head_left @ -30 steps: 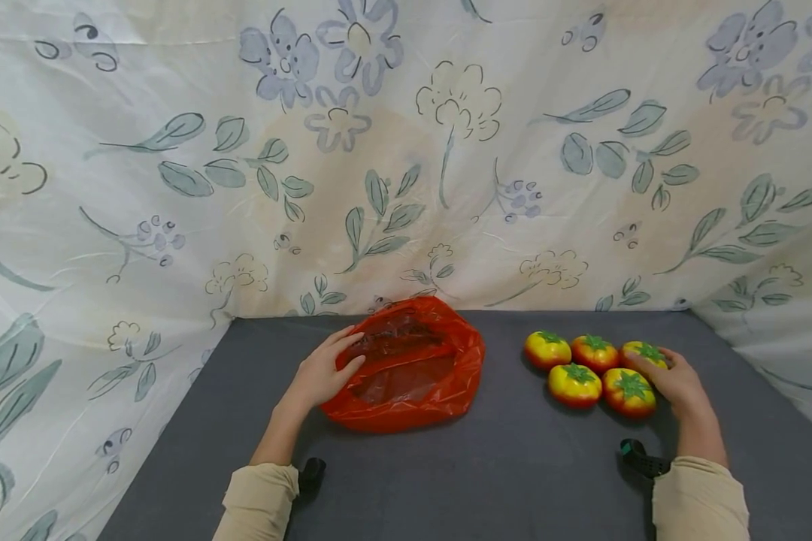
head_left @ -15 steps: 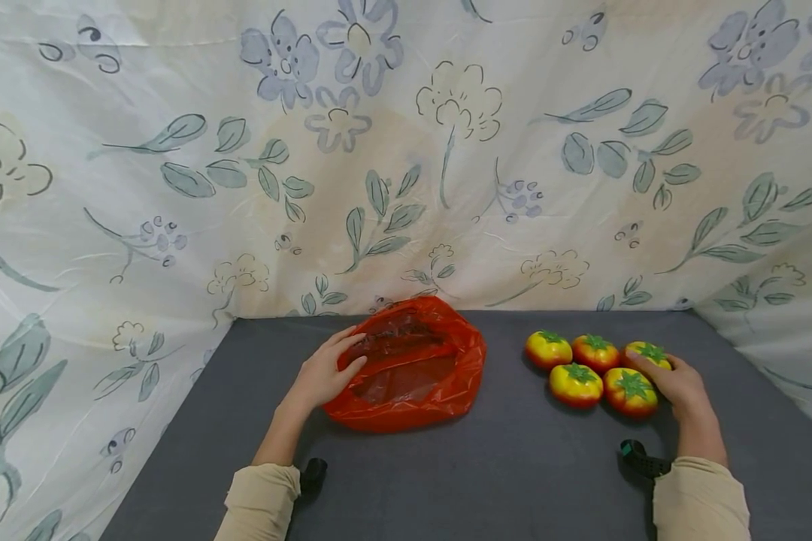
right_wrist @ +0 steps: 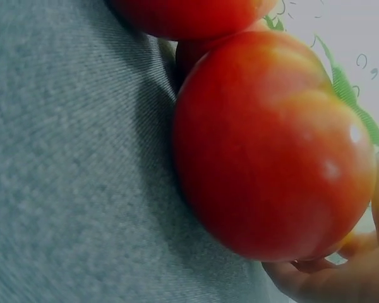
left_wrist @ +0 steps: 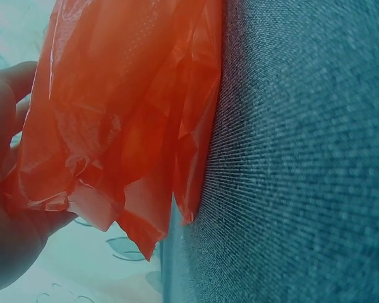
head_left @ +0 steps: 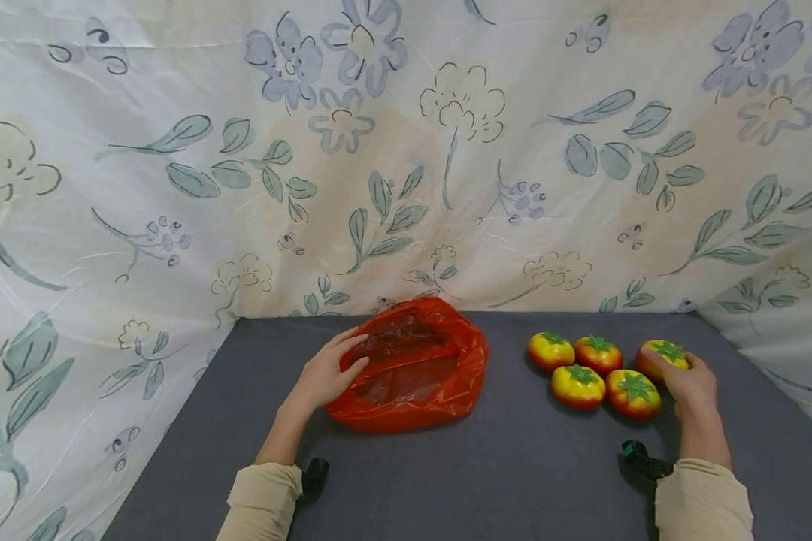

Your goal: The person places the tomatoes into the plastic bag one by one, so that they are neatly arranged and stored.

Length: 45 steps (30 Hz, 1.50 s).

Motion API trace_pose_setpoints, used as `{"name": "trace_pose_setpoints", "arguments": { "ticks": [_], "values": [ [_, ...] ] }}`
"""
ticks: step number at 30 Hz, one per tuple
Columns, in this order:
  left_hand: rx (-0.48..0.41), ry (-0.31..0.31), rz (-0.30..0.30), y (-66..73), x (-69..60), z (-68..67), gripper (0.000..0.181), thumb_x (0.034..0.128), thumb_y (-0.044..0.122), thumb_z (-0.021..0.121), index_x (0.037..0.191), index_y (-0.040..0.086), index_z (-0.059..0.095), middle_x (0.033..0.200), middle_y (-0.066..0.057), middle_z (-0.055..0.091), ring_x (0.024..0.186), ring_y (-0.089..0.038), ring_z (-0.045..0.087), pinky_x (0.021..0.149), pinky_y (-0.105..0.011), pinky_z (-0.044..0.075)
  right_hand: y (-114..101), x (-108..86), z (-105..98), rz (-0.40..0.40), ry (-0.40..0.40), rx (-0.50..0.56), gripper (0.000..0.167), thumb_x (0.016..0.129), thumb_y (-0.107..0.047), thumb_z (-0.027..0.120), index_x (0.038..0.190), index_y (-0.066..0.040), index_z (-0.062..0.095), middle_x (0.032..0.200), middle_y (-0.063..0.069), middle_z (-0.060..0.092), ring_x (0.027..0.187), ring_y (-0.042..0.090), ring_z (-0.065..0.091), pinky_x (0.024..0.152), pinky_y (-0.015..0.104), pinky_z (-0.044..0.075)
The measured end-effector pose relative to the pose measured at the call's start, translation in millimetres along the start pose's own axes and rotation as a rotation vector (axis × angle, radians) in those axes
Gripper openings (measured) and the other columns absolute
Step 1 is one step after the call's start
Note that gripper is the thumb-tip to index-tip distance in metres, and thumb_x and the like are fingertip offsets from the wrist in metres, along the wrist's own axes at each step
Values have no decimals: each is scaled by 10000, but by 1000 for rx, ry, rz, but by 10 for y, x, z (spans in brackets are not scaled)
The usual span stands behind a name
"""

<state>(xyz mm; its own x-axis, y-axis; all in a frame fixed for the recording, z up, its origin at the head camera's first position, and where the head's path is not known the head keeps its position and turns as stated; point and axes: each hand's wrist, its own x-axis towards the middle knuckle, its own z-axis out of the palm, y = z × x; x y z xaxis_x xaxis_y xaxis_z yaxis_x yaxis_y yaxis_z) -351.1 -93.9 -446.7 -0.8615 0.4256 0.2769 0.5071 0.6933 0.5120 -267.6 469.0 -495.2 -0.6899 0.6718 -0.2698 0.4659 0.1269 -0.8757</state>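
Observation:
At the left side of an orange-red plastic bag, my left hand has its fingers and thumb spread over the rim of the wide mouth. The left wrist view shows fingers and thumb partly hidden behind the thin bag. On the right, my right hand grips a red-and-yellow tomato with a green leafy top, the rear right one of a group. The right wrist view has the gripped tomato close up, fingers at its side. Whether it touches the table cannot be told.
Several similar tomatoes stand close together beside the gripped one, including a front right tomato and a rear left tomato. A dark grey cloth covers the table. Flower-patterned fabric hangs along the back and sides.
My right hand has moved a little to the right with the tomato, leaving a gap between it and its neighbour. The left hand and the bag hold their place.

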Motion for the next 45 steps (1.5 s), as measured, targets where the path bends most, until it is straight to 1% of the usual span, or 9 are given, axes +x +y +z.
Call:
{"name": "trace_pose_setpoints", "arguments": {
  "ticks": [4,7,10,14,19,25,35,41,45],
  "values": [
    [-5,0,1,13,-4,-11,497,912,243,652,1373,107,527,1463,-109,404,1291,-347,414,952,-631,360,-161,-177,-19,22,24,52,1087,799,-651,584,1530,-75,22,1535,268,82,1268,484,307,976,562,376],
    [-3,1,7,18,-2,-15,492,914,249,649,1371,112,529,1461,-108,407,1289,-345,418,950,-630,363,-167,-155,-25,22,39,61,1124,762,-678,601,1536,-94,30,1537,250,111,1131,462,438,653,420,531],
    [-3,3,9,16,1,-15,490,914,253,649,1370,120,531,1460,-102,410,1287,-340,422,949,-628,366,-125,-56,-29,25,62,99,1152,721,-686,631,1544,-141,36,1548,207,114,1110,435,474,496,348,504],
    [-3,7,11,8,4,-8,491,912,247,653,1369,116,532,1458,-103,413,1285,-342,423,950,-626,367,-85,70,-25,15,97,168,1141,715,-646,677,1547,-180,51,1559,172,106,1268,416,372,555,327,547],
    [-3,6,8,3,1,-1,492,907,235,659,1368,113,534,1452,-112,419,1280,-350,427,946,-627,370,-99,105,-14,16,98,211,1188,663,-669,692,1547,-211,45,1569,130,99,1360,359,256,319,223,403],
    [-9,4,-4,21,-12,-15,486,907,236,661,1362,117,541,1447,-108,427,1281,-342,429,956,-617,368,-144,94,-27,26,94,232,1142,682,-627,717,1547,-250,73,1568,112,115,1320,353,310,426,280,500],
    [-1,-8,3,12,-12,-19,491,915,247,649,1371,111,529,1453,-113,416,1287,-340,421,962,-610,369,67,534,14,-39,115,347,1158,592,-617,758,1520,-372,110,1564,30,124,1362,275,253,322,170,400],
    [-10,-16,13,21,-21,-24,487,923,245,639,1373,95,524,1455,-113,411,1294,-339,411,970,-607,363,-216,120,29,-26,118,339,1033,709,-552,737,1528,-323,152,1541,24,178,1315,205,316,670,227,548],
    [-9,-20,11,23,-30,-23,488,927,249,633,1378,104,519,1460,-105,406,1298,-332,406,973,-606,360,-470,-278,57,-28,102,368,1017,736,-536,713,1534,-298,129,1556,24,145,1360,203,263,941,289,452]
  ]
}}
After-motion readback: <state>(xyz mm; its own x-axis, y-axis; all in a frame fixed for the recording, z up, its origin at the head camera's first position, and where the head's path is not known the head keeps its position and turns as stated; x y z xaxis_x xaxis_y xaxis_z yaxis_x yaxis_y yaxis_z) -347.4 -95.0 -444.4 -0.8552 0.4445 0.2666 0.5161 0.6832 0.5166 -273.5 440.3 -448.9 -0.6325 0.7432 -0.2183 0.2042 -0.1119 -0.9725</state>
